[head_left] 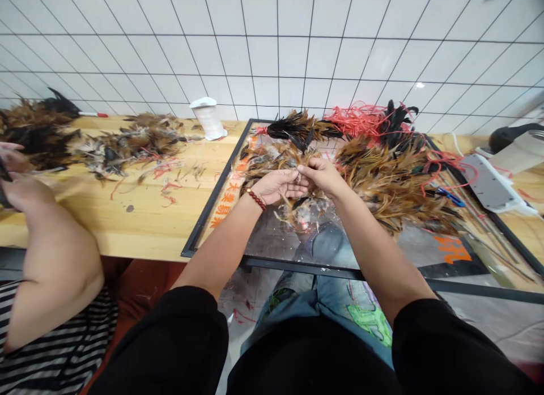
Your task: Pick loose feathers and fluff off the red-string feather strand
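My left hand (278,186), with a dark red bead bracelet (257,200) at its wrist, pinches with thumb and forefinger while its other fingers lie half spread, palm up. Against its fingertips my right hand (325,177) is closed in a pinch too. A small feather (302,144), dark toward the tip, appears to rise from between the two pinches; its base is hidden by the fingers. Loose brown and pale feathers (270,157) lie under and around both hands. A larger heap of brown feathers (382,179) spreads to the right.
A black-framed glass panel (272,245) lies under the feathers. Behind are a bound feather bundle (297,126) and tangled red string (357,120). A white spool (208,118), a blue cutter (451,196) and a white power strip (493,182) stand nearby. Another person's arm (59,242) is at left.
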Tool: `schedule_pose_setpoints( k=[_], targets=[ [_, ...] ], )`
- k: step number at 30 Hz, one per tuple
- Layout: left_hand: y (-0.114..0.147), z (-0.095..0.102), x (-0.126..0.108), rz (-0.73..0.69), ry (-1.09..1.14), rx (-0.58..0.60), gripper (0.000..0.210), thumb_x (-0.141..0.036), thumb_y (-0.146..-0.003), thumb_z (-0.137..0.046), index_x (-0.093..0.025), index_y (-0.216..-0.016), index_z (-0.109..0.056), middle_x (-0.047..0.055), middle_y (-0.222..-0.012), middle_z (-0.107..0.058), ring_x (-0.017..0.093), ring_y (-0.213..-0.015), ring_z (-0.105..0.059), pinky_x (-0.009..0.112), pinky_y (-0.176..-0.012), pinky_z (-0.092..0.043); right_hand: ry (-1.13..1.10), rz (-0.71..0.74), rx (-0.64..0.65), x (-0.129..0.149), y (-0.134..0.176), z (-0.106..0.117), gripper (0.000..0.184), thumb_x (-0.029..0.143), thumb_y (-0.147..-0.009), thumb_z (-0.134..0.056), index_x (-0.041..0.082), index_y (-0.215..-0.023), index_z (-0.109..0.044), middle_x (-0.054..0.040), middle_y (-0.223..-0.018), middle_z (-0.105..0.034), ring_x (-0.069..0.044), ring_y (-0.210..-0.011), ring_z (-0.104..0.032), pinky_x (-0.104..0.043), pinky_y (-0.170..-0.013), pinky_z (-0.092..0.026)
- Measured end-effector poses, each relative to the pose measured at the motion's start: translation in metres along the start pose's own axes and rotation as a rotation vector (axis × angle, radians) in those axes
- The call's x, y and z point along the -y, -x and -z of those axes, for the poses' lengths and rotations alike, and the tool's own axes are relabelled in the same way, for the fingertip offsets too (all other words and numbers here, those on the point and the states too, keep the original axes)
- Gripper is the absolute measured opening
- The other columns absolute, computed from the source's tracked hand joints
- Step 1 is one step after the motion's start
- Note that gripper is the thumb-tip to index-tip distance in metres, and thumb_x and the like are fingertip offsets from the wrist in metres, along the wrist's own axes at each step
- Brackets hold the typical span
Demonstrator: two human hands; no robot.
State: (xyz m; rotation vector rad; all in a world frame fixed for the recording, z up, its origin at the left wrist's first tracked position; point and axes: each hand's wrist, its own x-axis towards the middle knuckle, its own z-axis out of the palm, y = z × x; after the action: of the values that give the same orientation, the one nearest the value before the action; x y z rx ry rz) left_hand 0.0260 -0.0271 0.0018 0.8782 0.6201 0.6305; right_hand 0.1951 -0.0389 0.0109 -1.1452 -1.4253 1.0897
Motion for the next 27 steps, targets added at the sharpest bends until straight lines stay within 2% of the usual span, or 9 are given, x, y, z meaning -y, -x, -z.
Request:
schedule_pose_setpoints(
  k=[2, 4, 6, 8, 10, 13, 17, 22, 27],
  targets=[
    [-0.002, -0.001, 0.002, -0.012, -0.047, -0.025, 0.012, -0.018, -0.090, -0.067, -0.006, -0.087, -0.070, 0.013, -0.081, -0.076, 0.017, -0.071, -0.075, 0.030, -0.071, -0.060, 0.093, 0.039, -0.028, -0.003, -0.003, 0.000, 0.058, 0.065, -0.056, -0.083, 0.020, -0.051, -0.047, 0.0055, -0.049, -0.044, -0.008, -0.052, -0.037, -0.024, -0.050, -0.028],
    [-0.004, -0.002, 0.004, -0.041, -0.057, -0.077, 0.012, -0.016, -0.089, -0.069, -0.006, -0.083, -0.069, 0.012, -0.078, -0.075, 0.016, -0.070, -0.074, 0.029, -0.072, -0.059, 0.092, 0.057, -0.013, -0.007, -0.006, 0.001, 0.053, 0.065, -0.064, -0.078, 0.019, -0.056, -0.053, 0.0035, -0.055, -0.049, -0.010, -0.055, -0.043, -0.025, -0.053, -0.035],
    [-0.006, -0.004, 0.004, -0.101, 0.014, -0.144, 0.012, -0.013, -0.090, -0.066, -0.007, -0.080, -0.068, 0.008, -0.075, -0.074, 0.014, -0.071, -0.073, 0.028, -0.076, -0.059, 0.102, 0.107, -0.001, -0.010, -0.007, 0.003, 0.044, 0.061, -0.071, -0.072, 0.018, -0.073, -0.065, 0.0001, -0.068, -0.058, -0.013, -0.063, -0.051, -0.029, -0.061, -0.045],
    [-0.006, -0.006, 0.003, -0.161, 0.106, -0.197, 0.014, -0.010, -0.092, -0.061, -0.009, -0.079, -0.067, 0.005, -0.075, -0.072, 0.011, -0.070, -0.071, 0.029, -0.079, -0.059, 0.266, 0.235, -0.028, -0.012, -0.005, 0.005, 0.045, 0.052, -0.073, -0.074, 0.016, -0.100, -0.071, -0.0045, -0.087, -0.063, -0.017, -0.076, -0.057, -0.035, -0.074, -0.051],
    [-0.005, -0.009, 0.002, -0.182, 0.147, -0.223, 0.018, -0.008, -0.094, -0.056, -0.009, -0.079, -0.066, 0.003, -0.073, -0.071, 0.009, -0.065, -0.067, 0.028, -0.079, -0.058, 0.508, 0.394, -0.067, -0.013, -0.002, 0.006, 0.056, 0.041, -0.071, -0.077, 0.016, -0.120, -0.068, -0.0091, -0.104, -0.062, -0.022, -0.091, -0.059, -0.039, -0.086, -0.051],
    [-0.004, -0.014, 0.002, -0.157, 0.156, -0.236, 0.016, -0.010, -0.094, -0.058, -0.009, -0.079, -0.065, 0.001, -0.068, -0.066, 0.009, -0.062, -0.064, 0.028, -0.077, -0.058, 0.700, 0.519, -0.115, -0.013, 0.003, 0.004, 0.059, 0.032, -0.076, -0.073, 0.017, -0.132, -0.063, -0.0116, -0.117, -0.060, -0.025, -0.104, -0.059, -0.040, -0.093, -0.050],
    [-0.005, -0.012, 0.001, -0.217, 0.180, -0.287, 0.015, -0.014, -0.094, -0.059, -0.011, -0.080, -0.064, 0.001, -0.071, -0.067, 0.010, -0.066, -0.067, 0.027, -0.076, -0.057, 0.766, 0.489, -0.191, -0.013, 0.002, 0.006, 0.056, 0.033, -0.079, -0.071, 0.018, -0.132, -0.063, -0.0119, -0.115, -0.063, -0.025, -0.098, -0.061, -0.039, -0.088, -0.051],
    [-0.009, -0.001, -0.003, -0.367, 0.213, -0.520, 0.017, -0.019, -0.097, -0.057, -0.013, -0.082, -0.062, -0.004, -0.062, -0.059, 0.004, -0.049, -0.054, 0.015, -0.052, -0.043, 0.873, 0.381, -0.278, -0.019, -0.005, 0.024, 0.028, 0.025, -0.086, -0.060, 0.018, -0.108, -0.075, -0.0109, -0.105, -0.071, -0.025, -0.093, -0.064, -0.038, -0.086, -0.050],
    [-0.009, -0.001, -0.004, -0.445, 0.182, -0.605, 0.018, -0.018, -0.095, -0.060, -0.014, -0.078, -0.060, -0.006, -0.058, -0.055, 0.003, -0.046, -0.049, 0.014, -0.048, -0.039, 1.003, 0.297, -0.187, -0.022, -0.002, 0.015, 0.023, 0.023, -0.088, -0.056, 0.020, -0.094, -0.078, -0.0089, -0.095, -0.073, -0.026, -0.096, -0.065, -0.038, -0.087, -0.048]
  ],
)
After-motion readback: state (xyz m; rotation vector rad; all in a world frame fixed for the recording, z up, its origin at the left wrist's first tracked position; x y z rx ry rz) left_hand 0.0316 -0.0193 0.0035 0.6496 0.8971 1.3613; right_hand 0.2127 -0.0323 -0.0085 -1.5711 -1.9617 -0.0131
